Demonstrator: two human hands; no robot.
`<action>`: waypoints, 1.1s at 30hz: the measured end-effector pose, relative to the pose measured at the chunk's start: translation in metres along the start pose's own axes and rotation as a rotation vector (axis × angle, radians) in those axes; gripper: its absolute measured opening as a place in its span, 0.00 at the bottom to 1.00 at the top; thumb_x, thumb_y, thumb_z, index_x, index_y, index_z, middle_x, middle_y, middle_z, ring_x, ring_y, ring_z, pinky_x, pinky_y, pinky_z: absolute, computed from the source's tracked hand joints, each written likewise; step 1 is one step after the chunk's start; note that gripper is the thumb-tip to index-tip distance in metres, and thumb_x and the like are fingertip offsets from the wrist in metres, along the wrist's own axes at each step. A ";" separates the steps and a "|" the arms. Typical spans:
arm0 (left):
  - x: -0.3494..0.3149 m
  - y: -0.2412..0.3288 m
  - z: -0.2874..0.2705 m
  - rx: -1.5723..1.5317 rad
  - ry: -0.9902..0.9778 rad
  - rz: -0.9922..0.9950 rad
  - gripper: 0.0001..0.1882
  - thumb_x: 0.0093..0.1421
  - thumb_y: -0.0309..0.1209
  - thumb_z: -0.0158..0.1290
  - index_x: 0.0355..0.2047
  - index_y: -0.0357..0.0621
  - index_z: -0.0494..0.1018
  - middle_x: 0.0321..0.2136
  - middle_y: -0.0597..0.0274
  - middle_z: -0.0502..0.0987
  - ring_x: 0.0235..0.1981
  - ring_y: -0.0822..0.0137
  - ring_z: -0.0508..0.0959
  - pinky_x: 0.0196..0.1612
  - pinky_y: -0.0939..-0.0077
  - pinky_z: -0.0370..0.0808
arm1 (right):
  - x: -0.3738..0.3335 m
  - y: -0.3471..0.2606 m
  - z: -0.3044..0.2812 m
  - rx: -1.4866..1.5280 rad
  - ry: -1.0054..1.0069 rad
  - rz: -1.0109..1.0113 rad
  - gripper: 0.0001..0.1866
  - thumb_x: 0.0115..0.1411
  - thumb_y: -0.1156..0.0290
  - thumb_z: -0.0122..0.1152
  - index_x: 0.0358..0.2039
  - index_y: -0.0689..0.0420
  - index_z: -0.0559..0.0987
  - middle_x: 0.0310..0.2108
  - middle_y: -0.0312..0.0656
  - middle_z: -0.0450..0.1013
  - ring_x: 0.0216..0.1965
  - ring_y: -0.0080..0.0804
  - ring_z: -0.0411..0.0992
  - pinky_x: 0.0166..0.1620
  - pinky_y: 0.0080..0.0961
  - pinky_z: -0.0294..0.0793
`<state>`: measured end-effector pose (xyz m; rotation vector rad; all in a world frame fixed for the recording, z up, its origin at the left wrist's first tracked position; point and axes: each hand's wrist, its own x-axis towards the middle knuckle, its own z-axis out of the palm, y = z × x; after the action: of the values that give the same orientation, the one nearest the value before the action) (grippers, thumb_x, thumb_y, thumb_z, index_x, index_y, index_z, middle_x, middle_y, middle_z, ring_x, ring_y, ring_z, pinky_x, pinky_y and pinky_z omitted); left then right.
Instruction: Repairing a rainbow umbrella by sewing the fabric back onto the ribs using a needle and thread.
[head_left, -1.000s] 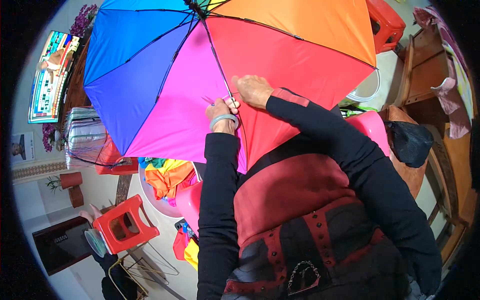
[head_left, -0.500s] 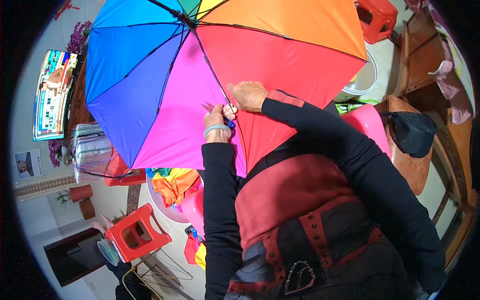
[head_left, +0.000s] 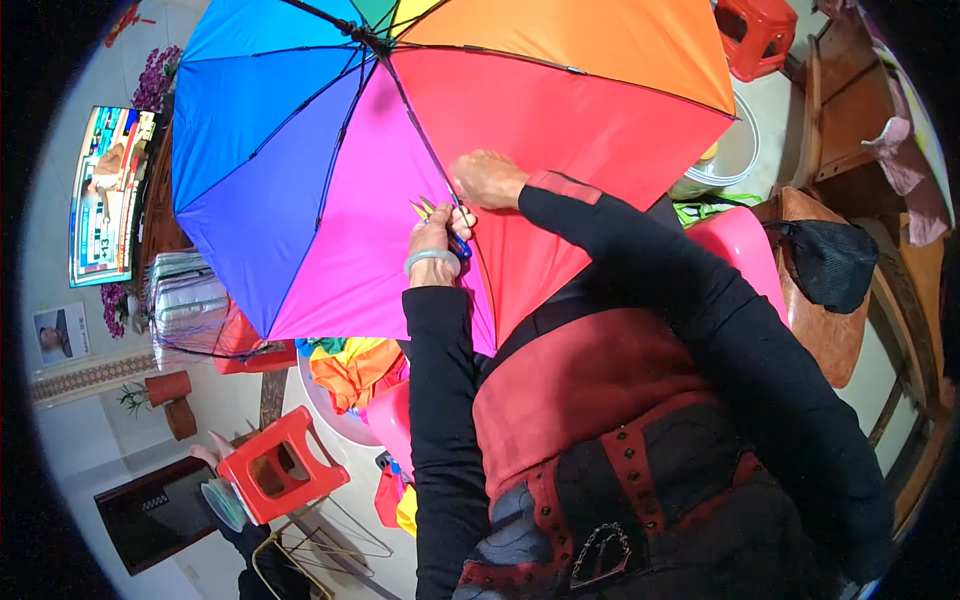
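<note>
An opened rainbow umbrella (head_left: 560,110) spreads in front of me with its inner side and dark ribs facing me. My left hand (head_left: 432,238), with a pale bangle at the wrist, is closed around small scissors (head_left: 461,248); their blades stick out past the thumb and a blue handle shows below. The same hand's fingertips pinch the rib (head_left: 425,137) where the pink and red panels meet. Just above and to the right, my right hand (head_left: 490,180) is curled closed over the red panel beside that rib. Whatever its fingers hold is hidden or too small to see.
A basin (head_left: 335,405) of colourful cloth stands below the umbrella's left edge. Red plastic stools (head_left: 280,465) stand at lower left and upper right. At right are a white bucket (head_left: 735,150), a pink seat (head_left: 740,250) and a brown chair with a black bag (head_left: 825,265). A screen (head_left: 105,195) glows at left.
My right hand has shifted slightly left and down along the rib, its fingers more curled. The left hand keeps its grip on the scissors and rib. The view has moved slightly.
</note>
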<state>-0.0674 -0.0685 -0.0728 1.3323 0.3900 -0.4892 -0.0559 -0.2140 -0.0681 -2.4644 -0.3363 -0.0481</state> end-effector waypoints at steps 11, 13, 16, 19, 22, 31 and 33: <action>-0.005 0.003 0.005 0.014 0.060 -0.013 0.07 0.55 0.26 0.44 0.27 0.32 0.63 0.17 0.55 0.70 0.14 0.64 0.72 0.14 0.80 0.69 | -0.013 -0.006 0.003 0.712 -0.175 0.300 0.08 0.50 0.73 0.43 0.21 0.61 0.71 0.13 0.44 0.68 0.08 0.27 0.64 0.08 0.27 0.61; -0.005 0.003 0.007 -0.001 0.091 -0.004 0.06 0.55 0.25 0.44 0.28 0.32 0.63 0.16 0.56 0.69 0.13 0.64 0.72 0.13 0.80 0.68 | -0.013 -0.010 0.002 0.648 -0.142 0.282 0.08 0.49 0.72 0.43 0.22 0.61 0.71 0.15 0.46 0.69 0.12 0.33 0.67 0.13 0.33 0.66; -0.007 -0.001 0.015 -0.026 0.109 0.067 0.06 0.55 0.25 0.44 0.28 0.32 0.63 0.15 0.56 0.69 0.12 0.65 0.72 0.11 0.80 0.67 | -0.010 0.008 0.005 0.174 0.057 -0.010 0.08 0.49 0.71 0.44 0.23 0.61 0.71 0.18 0.48 0.70 0.19 0.40 0.69 0.20 0.38 0.68; -0.006 -0.004 0.015 -0.045 0.126 0.104 0.06 0.55 0.24 0.43 0.28 0.32 0.63 0.15 0.57 0.68 0.12 0.65 0.71 0.10 0.81 0.66 | -0.009 0.016 0.002 -0.041 0.098 -0.113 0.08 0.48 0.70 0.45 0.23 0.60 0.72 0.21 0.50 0.70 0.25 0.46 0.70 0.27 0.42 0.68; -0.004 -0.002 0.013 -0.054 0.134 0.119 0.05 0.55 0.24 0.43 0.28 0.32 0.62 0.14 0.57 0.68 0.11 0.66 0.71 0.09 0.81 0.65 | -0.007 0.010 -0.008 0.000 0.002 -0.028 0.08 0.47 0.70 0.46 0.24 0.59 0.72 0.24 0.51 0.70 0.30 0.50 0.69 0.32 0.44 0.67; -0.004 -0.006 0.016 -0.018 0.146 0.098 0.06 0.55 0.25 0.43 0.29 0.33 0.63 0.16 0.55 0.69 0.13 0.66 0.71 0.10 0.80 0.65 | -0.014 0.003 0.009 0.065 0.050 0.015 0.07 0.47 0.70 0.47 0.22 0.58 0.73 0.23 0.52 0.70 0.28 0.48 0.70 0.29 0.42 0.68; -0.004 -0.005 0.018 0.001 0.129 0.093 0.06 0.55 0.26 0.43 0.29 0.33 0.63 0.16 0.56 0.69 0.13 0.66 0.71 0.10 0.81 0.65 | -0.013 0.005 0.013 -0.018 0.076 0.011 0.07 0.48 0.70 0.47 0.23 0.59 0.73 0.24 0.52 0.69 0.29 0.48 0.70 0.29 0.41 0.68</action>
<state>-0.0737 -0.0869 -0.0713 1.3809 0.4320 -0.3264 -0.0680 -0.2130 -0.0828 -2.4749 -0.2901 -0.1404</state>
